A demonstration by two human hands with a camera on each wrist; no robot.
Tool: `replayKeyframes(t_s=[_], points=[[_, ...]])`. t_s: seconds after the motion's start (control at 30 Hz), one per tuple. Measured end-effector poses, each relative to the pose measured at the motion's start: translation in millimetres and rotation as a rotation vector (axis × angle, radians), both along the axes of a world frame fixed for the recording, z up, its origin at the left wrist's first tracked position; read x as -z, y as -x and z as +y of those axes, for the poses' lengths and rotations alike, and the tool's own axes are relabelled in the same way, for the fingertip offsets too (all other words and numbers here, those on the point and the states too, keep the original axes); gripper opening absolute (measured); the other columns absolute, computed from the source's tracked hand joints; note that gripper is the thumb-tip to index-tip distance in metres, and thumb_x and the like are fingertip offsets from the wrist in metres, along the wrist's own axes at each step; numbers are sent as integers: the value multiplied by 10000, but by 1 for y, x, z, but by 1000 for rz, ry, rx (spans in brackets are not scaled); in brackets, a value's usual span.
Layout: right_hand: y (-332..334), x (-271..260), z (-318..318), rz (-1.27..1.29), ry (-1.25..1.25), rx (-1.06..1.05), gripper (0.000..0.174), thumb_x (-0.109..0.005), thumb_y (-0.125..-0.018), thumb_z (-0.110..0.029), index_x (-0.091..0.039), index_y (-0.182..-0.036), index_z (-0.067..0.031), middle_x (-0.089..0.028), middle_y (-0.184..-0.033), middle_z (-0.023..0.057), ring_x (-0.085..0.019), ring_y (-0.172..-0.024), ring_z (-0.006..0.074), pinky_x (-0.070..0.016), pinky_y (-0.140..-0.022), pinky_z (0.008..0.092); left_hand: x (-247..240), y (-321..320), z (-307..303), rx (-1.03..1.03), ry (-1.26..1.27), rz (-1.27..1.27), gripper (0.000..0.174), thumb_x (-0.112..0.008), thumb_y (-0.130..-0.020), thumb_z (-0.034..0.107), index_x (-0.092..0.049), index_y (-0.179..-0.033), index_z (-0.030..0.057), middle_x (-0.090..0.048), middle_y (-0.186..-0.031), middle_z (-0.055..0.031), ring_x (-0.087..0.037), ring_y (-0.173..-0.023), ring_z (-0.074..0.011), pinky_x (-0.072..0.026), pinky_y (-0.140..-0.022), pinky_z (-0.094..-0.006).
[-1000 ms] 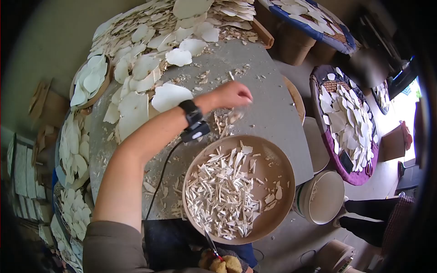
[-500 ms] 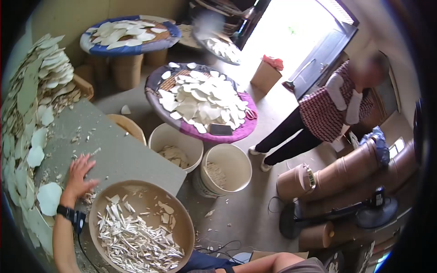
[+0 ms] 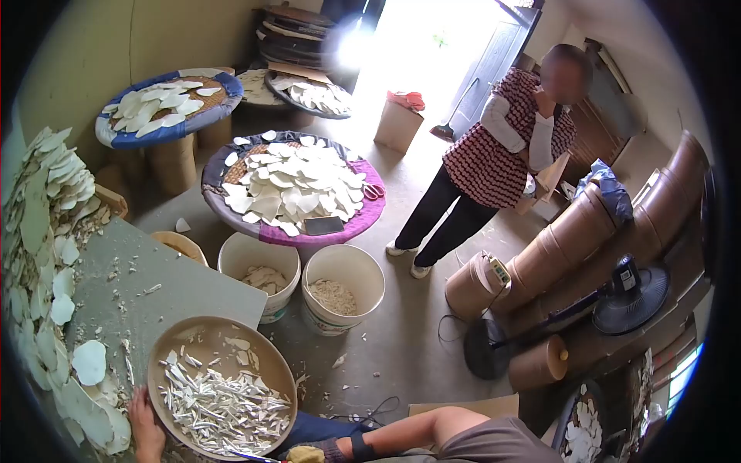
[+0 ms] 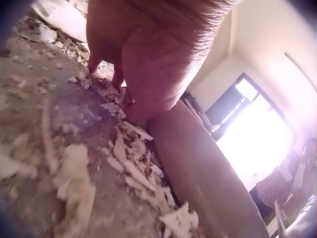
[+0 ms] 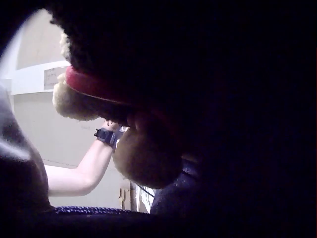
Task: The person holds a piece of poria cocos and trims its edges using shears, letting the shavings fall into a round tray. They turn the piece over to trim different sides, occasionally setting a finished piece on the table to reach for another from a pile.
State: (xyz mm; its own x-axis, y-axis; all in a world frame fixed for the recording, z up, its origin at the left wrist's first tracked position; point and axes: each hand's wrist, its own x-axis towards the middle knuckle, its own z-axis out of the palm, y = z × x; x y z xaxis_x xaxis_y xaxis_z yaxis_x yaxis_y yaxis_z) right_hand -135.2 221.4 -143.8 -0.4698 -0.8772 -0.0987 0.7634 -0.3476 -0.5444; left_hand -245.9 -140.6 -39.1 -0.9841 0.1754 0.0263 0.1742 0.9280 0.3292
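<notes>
My bare left hand (image 3: 145, 426) lies at the left side of a round brown tray (image 3: 287, 370), fingers pointing away over the grey table (image 3: 193, 270). In the left wrist view that hand (image 4: 153, 59) reaches down among pale scraps (image 4: 133, 168), right beside the tray's wall (image 4: 203, 173). White cut strips (image 3: 224, 401) fill much of the tray. At the tray's near edge my gloved right hand (image 3: 312, 453) holds scissors (image 3: 248, 456), largely cut off by the frame. The right wrist view is dark, showing a red handle (image 5: 94, 85) between yellowish glove fingers (image 5: 74, 101).
Large white flat pieces (image 3: 89, 363) are heaped along the table's left side. Beyond the table stand two white buckets (image 3: 343, 278) and a round rack (image 3: 216, 201) of white pieces. A person (image 3: 502, 154) stands near the bright doorway; a fan (image 3: 629, 297) is at right.
The head view has swung right and up, bringing the room and doorway in. My left hand has come back from over the table to the tray's left side, its fingers no longer curled.
</notes>
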Motion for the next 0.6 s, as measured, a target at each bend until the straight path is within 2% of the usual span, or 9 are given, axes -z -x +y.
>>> replayKeyframes(t_s=[0.07, 0.17, 0.2, 0.33, 0.47, 0.57, 0.6], points=[[-3, 1, -2, 41, 6, 1, 253, -559, -878, -87, -547, -1119, -15, -583, -1028, 41, -541, -951, 129, -437, -858, 247, -12, -25, 10, -2, 18, 20, 462, -512, -779, 116, -492, -1226, 3, -445, -1297, -218, -376, -1220, -407, -272, -1037, -460], [-11, 5, -6, 95, 17, 9, 252, -560, -877, -87, -550, -1120, -21, -585, -1029, 36, -538, -957, 128, -433, -863, 247, 11, -61, -8, -32, 32, -42, 482, -500, -746, 77, -489, -1221, -4, -444, -1292, -232, -376, -1208, -425, -259, -1045, -470], [-14, 5, -7, 101, 27, 7, 252, -560, -877, -86, -551, -1121, -23, -585, -1030, 35, -537, -959, 127, -432, -865, 247, 8, -72, -7, -71, 21, -100, 488, -513, -713, 72, -500, -1195, -7, -430, -1305, -230, -359, -1219, -427, -243, -1054, -480], [-23, 7, -13, 139, 46, -10, 246, -564, -875, -93, -559, -1112, -25, -590, -1026, 36, -539, -955, 129, -435, -861, 252, 0, -111, 1, -88, -12, -51, 498, -550, -658, 69, -519, -1151, 12, -398, -1338, -215, -329, -1242, -411, -238, -1060, -471], [-22, 15, -14, 159, 79, -24, 231, -575, -875, -124, -574, -1074, -8, -604, -1003, 56, -562, -918, 141, -466, -826, 276, 0, -138, 12, -148, -62, -54, 476, -590, -654, 72, -534, -1125, 22, -406, -1333, -212, -349, -1234, -407, -260, -1053, -457], [-19, 20, -16, 169, 99, -28, 230, -584, -875, -148, -585, -1046, 5, -615, -985, 72, -579, -891, 150, -489, -799, 294, -7, -156, 23, -164, -214, -64, 489, -617, -651, 48, -536, -1133, 30, -417, -1329, -201, -373, -1224, -397, -283, -1044, -435], [-19, 24, -17, 164, 107, -28, 232, -586, -875, -156, -588, -1037, 10, -618, -980, 77, -584, -881, 153, -497, -791, 300, -9, -161, 28, -233, -352, -81, 517, -609, -660, -5, -515, -1169, 19, -433, -1320, -189, -395, -1223, -359, -293, -1041, -399]])
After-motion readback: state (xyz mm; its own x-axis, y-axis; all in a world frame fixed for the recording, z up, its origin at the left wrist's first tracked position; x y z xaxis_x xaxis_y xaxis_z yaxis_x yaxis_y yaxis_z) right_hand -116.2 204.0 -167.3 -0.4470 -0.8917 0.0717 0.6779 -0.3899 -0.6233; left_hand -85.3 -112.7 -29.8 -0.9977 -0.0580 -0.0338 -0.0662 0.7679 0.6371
